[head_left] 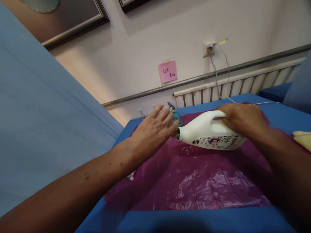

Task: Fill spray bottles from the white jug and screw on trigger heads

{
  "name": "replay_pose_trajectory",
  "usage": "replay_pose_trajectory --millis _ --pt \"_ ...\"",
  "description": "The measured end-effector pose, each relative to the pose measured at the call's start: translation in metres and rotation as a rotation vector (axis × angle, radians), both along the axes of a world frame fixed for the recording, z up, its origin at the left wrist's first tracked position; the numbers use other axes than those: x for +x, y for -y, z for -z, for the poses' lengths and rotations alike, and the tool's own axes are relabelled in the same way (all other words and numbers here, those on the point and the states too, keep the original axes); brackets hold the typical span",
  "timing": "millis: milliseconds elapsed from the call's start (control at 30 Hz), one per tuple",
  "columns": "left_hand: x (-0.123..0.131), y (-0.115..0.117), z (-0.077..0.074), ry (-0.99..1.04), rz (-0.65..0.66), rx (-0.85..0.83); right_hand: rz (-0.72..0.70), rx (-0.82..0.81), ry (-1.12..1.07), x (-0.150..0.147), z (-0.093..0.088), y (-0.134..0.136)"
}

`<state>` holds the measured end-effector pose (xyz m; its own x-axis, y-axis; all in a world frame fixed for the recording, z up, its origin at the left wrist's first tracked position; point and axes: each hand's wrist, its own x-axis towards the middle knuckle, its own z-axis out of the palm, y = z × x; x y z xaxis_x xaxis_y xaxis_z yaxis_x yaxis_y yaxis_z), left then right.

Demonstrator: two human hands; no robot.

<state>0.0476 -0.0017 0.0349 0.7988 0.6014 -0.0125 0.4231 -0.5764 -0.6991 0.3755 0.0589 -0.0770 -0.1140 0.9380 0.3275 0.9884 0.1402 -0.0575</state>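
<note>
My right hand (240, 118) grips the handle of a white detergent jug (209, 134), which is tipped on its side with its mouth pointing left. My left hand (153, 131) is curled over a small clear container right at the jug's mouth; what it holds is mostly hidden under the fingers. Both are above a shiny purple plastic sheet (194, 181) spread over a blue-covered table (194, 220). A wet patch glistens on the sheet just under the jug's neck.
A teal spray bottle with a grey trigger (175, 113) stands just behind my left hand. Small pink-tipped items (142, 114) lie near the table's back edge, another (131, 176) by my left forearm. A yellow cloth (302, 139) lies at the right. A radiator, wall socket and pink note are behind.
</note>
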Motion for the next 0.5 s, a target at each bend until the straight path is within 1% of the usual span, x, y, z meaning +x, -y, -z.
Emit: replay_pose_trajectory --millis 200,333,433,500 --pt "-0.013 -0.004 0.008 0.058 -0.078 0.028 0.038 -0.011 -0.007 0.002 0.000 0.000" --pt "-0.022 -0.005 0.013 0.121 -0.217 0.018 0.073 0.000 -0.020 0.008 0.003 -0.001" --pt "-0.031 -0.006 0.024 0.287 -0.301 -0.064 0.095 0.023 -0.055 0.017 0.010 -0.004" --pt "-0.036 -0.007 0.038 0.480 -0.315 -0.133 0.111 0.026 -0.081 0.026 0.016 -0.007"
